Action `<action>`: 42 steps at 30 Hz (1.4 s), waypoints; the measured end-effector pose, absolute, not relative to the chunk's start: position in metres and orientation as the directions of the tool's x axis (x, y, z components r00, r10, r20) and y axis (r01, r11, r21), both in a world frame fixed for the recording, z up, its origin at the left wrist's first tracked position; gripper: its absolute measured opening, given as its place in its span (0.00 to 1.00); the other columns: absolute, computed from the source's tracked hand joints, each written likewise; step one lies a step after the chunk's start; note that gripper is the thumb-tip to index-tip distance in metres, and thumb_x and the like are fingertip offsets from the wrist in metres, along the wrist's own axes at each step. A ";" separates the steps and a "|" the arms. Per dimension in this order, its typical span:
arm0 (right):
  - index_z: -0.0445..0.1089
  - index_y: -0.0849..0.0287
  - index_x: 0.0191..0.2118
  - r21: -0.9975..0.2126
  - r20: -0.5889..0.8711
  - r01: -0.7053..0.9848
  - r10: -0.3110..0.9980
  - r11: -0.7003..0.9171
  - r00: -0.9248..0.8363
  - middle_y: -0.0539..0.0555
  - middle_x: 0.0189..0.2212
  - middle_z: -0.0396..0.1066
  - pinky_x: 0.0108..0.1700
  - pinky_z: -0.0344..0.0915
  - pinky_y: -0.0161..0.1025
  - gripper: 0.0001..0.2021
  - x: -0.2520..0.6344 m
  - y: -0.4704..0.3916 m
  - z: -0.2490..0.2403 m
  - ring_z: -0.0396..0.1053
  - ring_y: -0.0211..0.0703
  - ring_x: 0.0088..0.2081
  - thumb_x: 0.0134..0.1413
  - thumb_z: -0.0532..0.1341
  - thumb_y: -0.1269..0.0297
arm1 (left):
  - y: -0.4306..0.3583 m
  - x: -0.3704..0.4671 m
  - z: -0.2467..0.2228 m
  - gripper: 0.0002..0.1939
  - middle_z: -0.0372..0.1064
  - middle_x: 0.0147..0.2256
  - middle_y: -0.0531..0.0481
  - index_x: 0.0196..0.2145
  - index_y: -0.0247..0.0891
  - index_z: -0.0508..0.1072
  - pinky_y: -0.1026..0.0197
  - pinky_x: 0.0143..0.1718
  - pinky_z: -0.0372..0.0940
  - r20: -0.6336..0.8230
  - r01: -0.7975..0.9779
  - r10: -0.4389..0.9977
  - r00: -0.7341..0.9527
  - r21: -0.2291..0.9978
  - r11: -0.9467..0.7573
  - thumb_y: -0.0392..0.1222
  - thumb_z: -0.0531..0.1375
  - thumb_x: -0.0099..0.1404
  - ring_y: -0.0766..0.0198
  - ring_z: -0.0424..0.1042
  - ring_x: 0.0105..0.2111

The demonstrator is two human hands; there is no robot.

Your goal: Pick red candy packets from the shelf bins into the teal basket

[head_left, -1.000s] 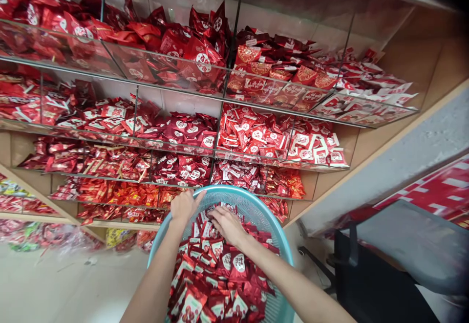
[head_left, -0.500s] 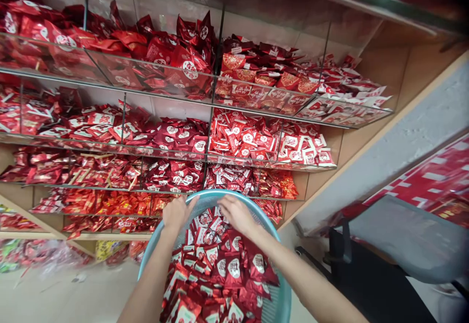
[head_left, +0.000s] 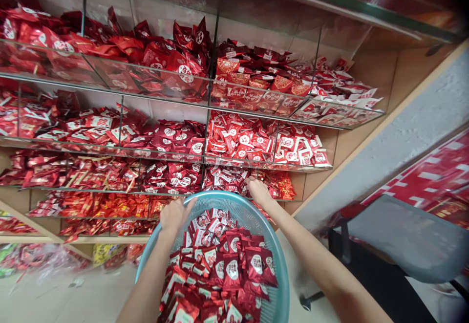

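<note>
A teal plastic basket (head_left: 281,264) holds many red candy packets (head_left: 231,269). My left hand (head_left: 176,214) grips the basket's rim at its upper left. Beyond the rim, my right hand (head_left: 258,190) is at the shelf compartment of small dark red and white packets (head_left: 225,177), its fingertips at the right side of that pile. Its fingers are curled, and whether they hold a packet is too small to tell. To the right of that hand lie orange-red packets (head_left: 286,186).
Tiered shelves with clear front panels (head_left: 146,76) carry piles of red packets. A grey and black chair (head_left: 410,237) stands at the right beside a grey wall (head_left: 414,113). Plastic bags (head_left: 47,259) lie under the shelves at lower left.
My right hand has moved from inside the basket, up and right over its rim, to the shelf. My left hand remains at the rim. The view has shifted slightly.
</note>
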State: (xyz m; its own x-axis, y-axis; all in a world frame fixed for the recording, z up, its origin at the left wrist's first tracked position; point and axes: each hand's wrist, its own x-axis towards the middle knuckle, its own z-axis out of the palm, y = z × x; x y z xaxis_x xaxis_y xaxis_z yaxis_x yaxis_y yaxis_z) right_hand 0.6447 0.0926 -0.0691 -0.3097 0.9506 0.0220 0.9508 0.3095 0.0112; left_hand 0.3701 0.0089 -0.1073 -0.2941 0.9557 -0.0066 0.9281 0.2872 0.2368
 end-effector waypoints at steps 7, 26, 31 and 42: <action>0.65 0.57 0.43 -0.039 0.102 0.950 0.948 0.308 -0.303 0.59 0.44 0.66 0.38 0.57 0.38 0.13 0.656 0.083 -0.048 0.67 0.44 0.40 0.61 0.45 0.66 | 0.010 0.370 -0.108 0.36 0.72 0.32 0.34 0.39 0.34 0.73 0.54 0.34 0.61 0.038 0.931 0.951 -0.307 0.217 0.292 0.66 0.39 0.60 0.46 0.72 0.36; 0.62 0.57 0.35 -0.842 -0.336 -0.320 0.887 -0.434 -0.317 0.46 0.28 0.66 0.24 0.66 0.29 0.10 0.609 0.033 -0.068 0.63 0.29 0.22 0.48 0.62 0.61 | 0.008 0.372 -0.105 0.34 0.72 0.32 0.36 0.38 0.34 0.72 0.55 0.36 0.62 0.046 0.941 0.952 -0.301 0.178 0.289 0.65 0.40 0.61 0.50 0.72 0.35; 0.65 0.59 0.35 -0.695 -0.493 -0.393 0.797 -0.602 -0.350 0.46 0.25 0.67 0.22 0.63 0.25 0.10 0.609 0.028 -0.090 0.62 0.26 0.19 0.47 0.64 0.64 | 0.010 0.372 -0.107 0.35 0.72 0.32 0.35 0.39 0.34 0.72 0.54 0.35 0.62 0.044 0.936 0.949 -0.311 0.189 0.298 0.66 0.41 0.60 0.48 0.72 0.35; 0.59 0.56 0.45 -0.991 -0.046 0.133 0.911 0.010 -0.410 0.52 0.44 0.65 0.39 0.64 0.35 0.28 0.616 0.015 -0.106 0.66 0.37 0.37 0.35 0.69 0.64 | 0.010 0.372 -0.107 0.36 0.72 0.32 0.34 0.41 0.32 0.72 0.53 0.35 0.61 0.041 0.936 0.950 -0.309 0.190 0.296 0.65 0.41 0.61 0.46 0.72 0.36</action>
State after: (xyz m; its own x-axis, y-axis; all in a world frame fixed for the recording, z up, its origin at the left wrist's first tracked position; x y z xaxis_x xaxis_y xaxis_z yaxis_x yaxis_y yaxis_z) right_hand 0.6162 0.0149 -0.1060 -0.4105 0.9107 -0.0460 0.1326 0.0097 -0.9911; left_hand 0.3721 0.0097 -0.1069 -0.3087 0.9503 0.0410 0.9362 0.2959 0.1899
